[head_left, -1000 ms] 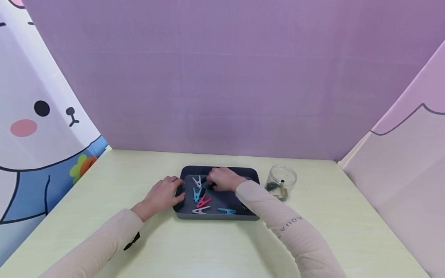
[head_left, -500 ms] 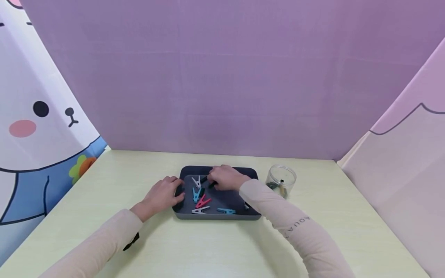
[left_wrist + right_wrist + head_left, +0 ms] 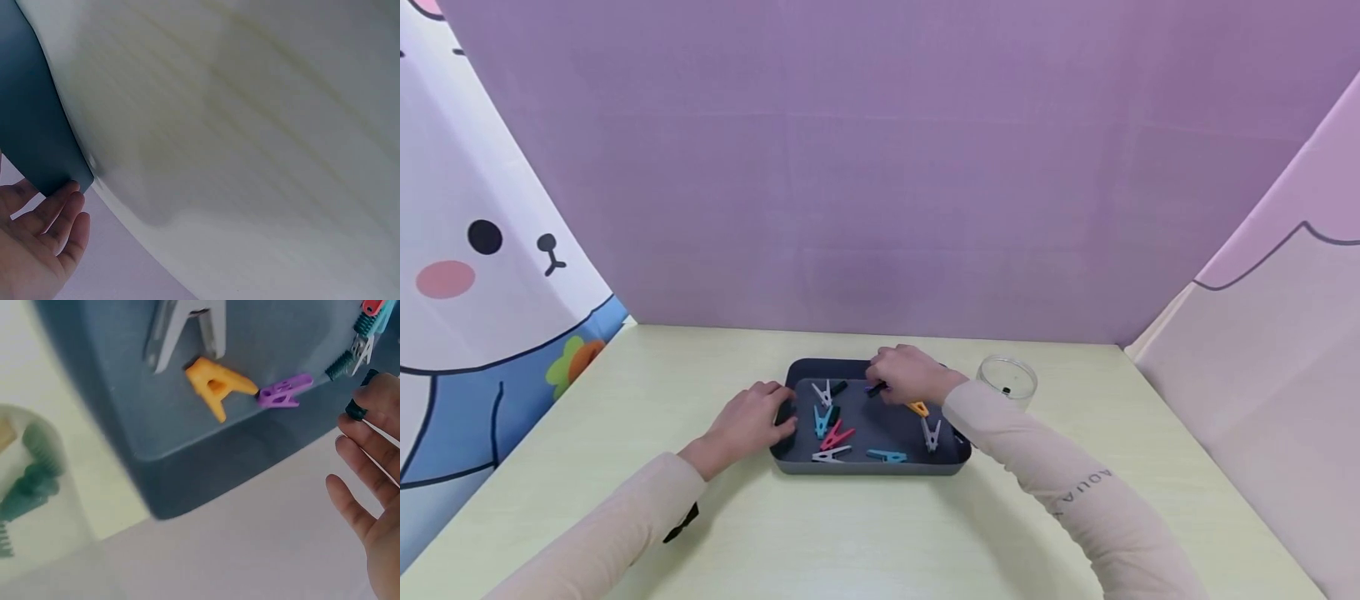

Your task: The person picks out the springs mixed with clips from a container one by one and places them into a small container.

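Note:
Over the back of a dark grey tray (image 3: 872, 469), my right hand (image 3: 912, 375) pinches a small dark green cylinder (image 3: 357, 410) between thumb and fingers. Its other fingers spread loosely. My left hand (image 3: 747, 427) grips the tray's left end, thumb and fingers at the rim; the left wrist view shows fingertips at the tray's corner. Inside lie clothespins: a teal one (image 3: 822, 422), a red one (image 3: 835, 437), a grey one (image 3: 931, 436), an orange one (image 3: 215, 386), a purple one (image 3: 286, 392) and several others. Dark green ridged pieces (image 3: 340, 366) lie among those at the left.
Right of the tray stands a clear round jar (image 3: 1027, 385) with dark green ridged pieces (image 3: 42, 449) and a tan piece (image 3: 6, 432) in it; the right sleeve (image 3: 1022, 437) partly covers it. A purple cloth (image 3: 880, 208) hangs behind the pale table (image 3: 790, 533).
My right hand has moved right along the tray's back with the dark green cylinder, uncovering the orange and grey clothespins. The right sleeve now covers more of the jar. The left hand stays put.

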`<action>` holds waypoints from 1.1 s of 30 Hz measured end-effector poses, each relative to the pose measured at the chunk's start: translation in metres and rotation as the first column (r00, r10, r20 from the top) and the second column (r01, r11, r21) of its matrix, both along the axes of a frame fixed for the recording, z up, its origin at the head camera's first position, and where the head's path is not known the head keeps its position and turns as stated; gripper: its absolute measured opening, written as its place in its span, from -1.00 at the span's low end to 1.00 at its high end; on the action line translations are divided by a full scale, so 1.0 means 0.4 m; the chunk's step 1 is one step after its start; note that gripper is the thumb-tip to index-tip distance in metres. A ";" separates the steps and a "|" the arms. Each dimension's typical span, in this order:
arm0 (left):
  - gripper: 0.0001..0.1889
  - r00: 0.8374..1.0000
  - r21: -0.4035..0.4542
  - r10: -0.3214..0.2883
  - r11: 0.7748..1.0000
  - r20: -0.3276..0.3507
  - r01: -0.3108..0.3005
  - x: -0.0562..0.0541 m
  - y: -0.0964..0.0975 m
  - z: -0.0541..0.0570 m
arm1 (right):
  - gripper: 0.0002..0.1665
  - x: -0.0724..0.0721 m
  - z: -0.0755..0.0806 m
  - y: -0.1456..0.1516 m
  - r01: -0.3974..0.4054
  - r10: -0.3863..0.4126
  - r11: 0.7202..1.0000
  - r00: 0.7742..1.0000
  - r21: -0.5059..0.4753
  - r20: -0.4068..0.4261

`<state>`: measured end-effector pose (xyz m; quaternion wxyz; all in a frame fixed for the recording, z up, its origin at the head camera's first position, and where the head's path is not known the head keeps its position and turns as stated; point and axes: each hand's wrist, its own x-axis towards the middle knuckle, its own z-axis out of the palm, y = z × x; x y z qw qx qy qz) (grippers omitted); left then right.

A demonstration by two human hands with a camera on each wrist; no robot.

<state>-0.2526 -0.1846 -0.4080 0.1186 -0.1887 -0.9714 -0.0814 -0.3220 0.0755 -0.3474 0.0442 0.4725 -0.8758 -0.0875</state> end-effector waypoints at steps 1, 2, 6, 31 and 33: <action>-0.61 1.000 0.000 0.000 1.000 0.003 0.000 0.001 0.000 0.001 | -0.88 -0.001 0.002 0.007 0.007 -0.007 1.000 1.000 0.002 0.000; -0.61 1.000 0.000 0.001 1.000 0.005 -0.001 0.001 0.001 0.002 | -0.88 -0.002 0.004 0.014 0.012 -0.012 1.000 1.000 0.005 -0.004; -0.61 1.000 0.000 0.003 1.000 0.004 -0.003 0.001 0.001 0.000 | -0.93 -0.001 0.012 0.045 0.031 -0.031 1.000 0.999 0.004 -0.022; -0.62 1.000 0.010 0.002 1.000 -0.012 -0.002 0.001 0.003 0.000 | -0.91 0.018 0.089 0.252 0.161 -0.164 0.980 0.986 -0.118 -0.016; -0.62 1.000 0.010 -0.001 1.000 -0.013 0.001 0.001 0.004 0.000 | -0.90 0.022 0.093 0.265 0.170 -0.174 0.977 0.985 -0.131 -0.014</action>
